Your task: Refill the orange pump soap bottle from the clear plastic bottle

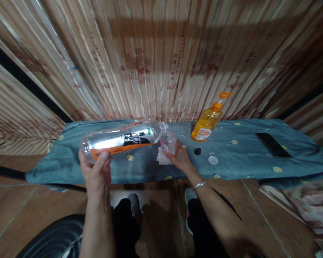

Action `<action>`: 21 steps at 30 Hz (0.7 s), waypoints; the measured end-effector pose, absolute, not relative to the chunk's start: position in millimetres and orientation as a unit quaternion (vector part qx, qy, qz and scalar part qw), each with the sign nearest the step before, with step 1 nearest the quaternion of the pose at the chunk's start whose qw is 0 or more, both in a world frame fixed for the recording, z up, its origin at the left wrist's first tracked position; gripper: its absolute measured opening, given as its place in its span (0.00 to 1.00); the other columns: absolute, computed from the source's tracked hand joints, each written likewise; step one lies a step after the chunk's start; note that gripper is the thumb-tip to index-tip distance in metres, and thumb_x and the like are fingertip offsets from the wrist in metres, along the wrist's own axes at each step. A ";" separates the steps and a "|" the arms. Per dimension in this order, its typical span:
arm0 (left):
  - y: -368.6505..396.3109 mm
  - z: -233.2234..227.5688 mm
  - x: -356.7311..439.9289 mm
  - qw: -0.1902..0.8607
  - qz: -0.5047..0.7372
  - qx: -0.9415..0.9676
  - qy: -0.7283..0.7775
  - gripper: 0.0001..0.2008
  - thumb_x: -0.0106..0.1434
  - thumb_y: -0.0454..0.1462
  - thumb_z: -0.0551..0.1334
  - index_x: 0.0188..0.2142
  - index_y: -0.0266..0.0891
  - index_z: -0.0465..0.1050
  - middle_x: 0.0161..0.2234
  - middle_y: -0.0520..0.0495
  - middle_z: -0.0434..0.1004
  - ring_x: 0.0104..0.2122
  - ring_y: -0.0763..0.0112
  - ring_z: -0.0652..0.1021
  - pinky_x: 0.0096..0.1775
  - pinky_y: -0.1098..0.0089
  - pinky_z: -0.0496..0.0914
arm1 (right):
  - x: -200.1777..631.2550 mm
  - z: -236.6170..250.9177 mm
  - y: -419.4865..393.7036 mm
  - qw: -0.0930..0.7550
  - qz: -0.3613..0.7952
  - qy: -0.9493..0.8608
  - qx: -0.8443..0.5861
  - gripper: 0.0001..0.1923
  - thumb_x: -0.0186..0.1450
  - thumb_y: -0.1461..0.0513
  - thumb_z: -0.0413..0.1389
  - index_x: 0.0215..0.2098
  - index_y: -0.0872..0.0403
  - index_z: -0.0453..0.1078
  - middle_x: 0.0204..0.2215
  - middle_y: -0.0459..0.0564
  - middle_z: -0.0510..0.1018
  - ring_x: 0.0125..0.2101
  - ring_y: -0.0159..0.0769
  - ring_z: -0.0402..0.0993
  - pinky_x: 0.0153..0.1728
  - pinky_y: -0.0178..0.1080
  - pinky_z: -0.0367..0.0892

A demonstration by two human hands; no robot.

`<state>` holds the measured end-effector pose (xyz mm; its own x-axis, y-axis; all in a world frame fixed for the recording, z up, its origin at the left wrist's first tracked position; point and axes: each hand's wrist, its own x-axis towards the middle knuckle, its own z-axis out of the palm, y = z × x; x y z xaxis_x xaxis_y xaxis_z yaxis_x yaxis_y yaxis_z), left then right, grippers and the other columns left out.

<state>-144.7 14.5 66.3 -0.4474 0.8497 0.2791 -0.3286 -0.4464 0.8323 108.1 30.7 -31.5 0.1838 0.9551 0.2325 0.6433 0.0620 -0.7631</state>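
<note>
Fingers [103, 157] of the left hand [97, 175] clamp the tilted open bottle [123, 139], right hand [177, 156] pinching a small cup [169, 141] at three o'clock — overshoot could wet the tabletop [239, 157].

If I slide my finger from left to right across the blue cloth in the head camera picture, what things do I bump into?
Left hand → big tipped plastic bottle → right hand → small black cap → orange soap pump bottle → white lid → black phone.

Forearms bare, no sleeves — thin silver bangle [199, 184] circled right wrist. Black trousers [204, 229] covered both legs; grey sneakers [135, 204] — pink trim on right one.
</note>
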 end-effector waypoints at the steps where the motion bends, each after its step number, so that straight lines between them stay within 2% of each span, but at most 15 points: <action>1: 14.4 66.1 -145.0 0.383 0.771 0.358 0.361 0.28 0.37 0.35 0.77 0.41 0.45 0.76 0.35 0.54 0.76 0.35 0.71 0.76 0.36 0.70 0.72 | 108.1 -31.4 30.8 0.401 0.192 -0.608 -0.658 0.28 0.60 0.61 0.64 0.56 0.55 0.62 0.48 0.58 0.80 0.51 0.52 0.78 0.52 0.49 0.73; 11: 15.7 65.7 -144.3 0.388 0.777 0.350 0.351 0.30 0.36 0.34 0.78 0.43 0.45 0.76 0.36 0.53 0.76 0.35 0.71 0.76 0.34 0.72 0.73 | 108.2 -32.3 31.0 0.395 0.188 -0.609 -0.662 0.29 0.60 0.60 0.64 0.57 0.56 0.62 0.49 0.59 0.80 0.51 0.52 0.78 0.52 0.50 0.72; 17: 16.1 65.1 -145.2 0.391 0.780 0.346 0.345 0.31 0.36 0.34 0.79 0.43 0.45 0.76 0.36 0.53 0.76 0.34 0.72 0.77 0.33 0.73 0.74 | 107.7 -34.3 31.7 0.407 0.182 -0.608 -0.657 0.28 0.59 0.61 0.64 0.55 0.54 0.62 0.47 0.56 0.81 0.49 0.51 0.79 0.50 0.49 0.73; 21: 15.8 63.5 -142.9 0.389 0.780 0.347 0.346 0.31 0.37 0.33 0.78 0.43 0.45 0.77 0.36 0.52 0.76 0.35 0.72 0.77 0.32 0.74 0.74 | 108.1 -31.4 29.4 0.404 0.199 -0.610 -0.652 0.27 0.60 0.62 0.64 0.55 0.57 0.63 0.48 0.60 0.80 0.51 0.51 0.78 0.52 0.47 0.72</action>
